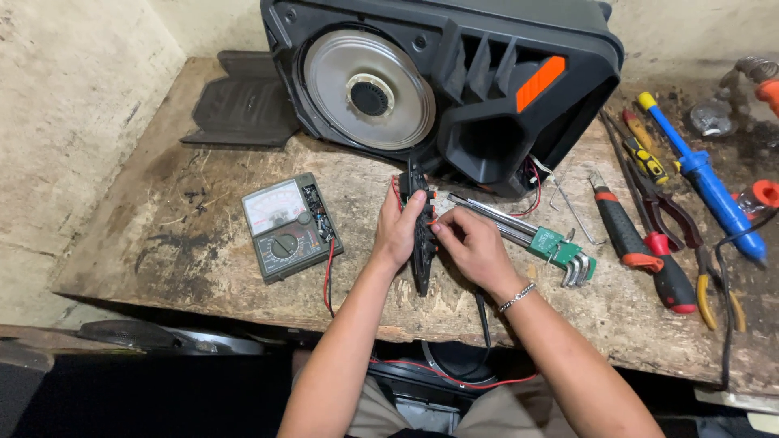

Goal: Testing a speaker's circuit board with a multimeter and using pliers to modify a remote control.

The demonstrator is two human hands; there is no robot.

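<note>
A narrow black circuit panel (422, 272) stands on edge on the wooden workbench (203, 243), with red wires running from it. My left hand (398, 231) grips it from the left side. My right hand (471, 247), with a metal bracelet on the wrist, pinches something small at the panel's right face; I cannot make out what it is. Just behind stands a large black speaker cabinet (487, 89) on its side, with a silver speaker cone (365, 89) and an orange tab.
An analogue multimeter (288, 227) lies to the left with a red lead. To the right lie a hex key set in a green holder (560, 251), a red-and-black screwdriver (641, 251), pliers (673, 219), a blue desoldering pump (710, 186). A black grille panel (243, 101) lies at back left.
</note>
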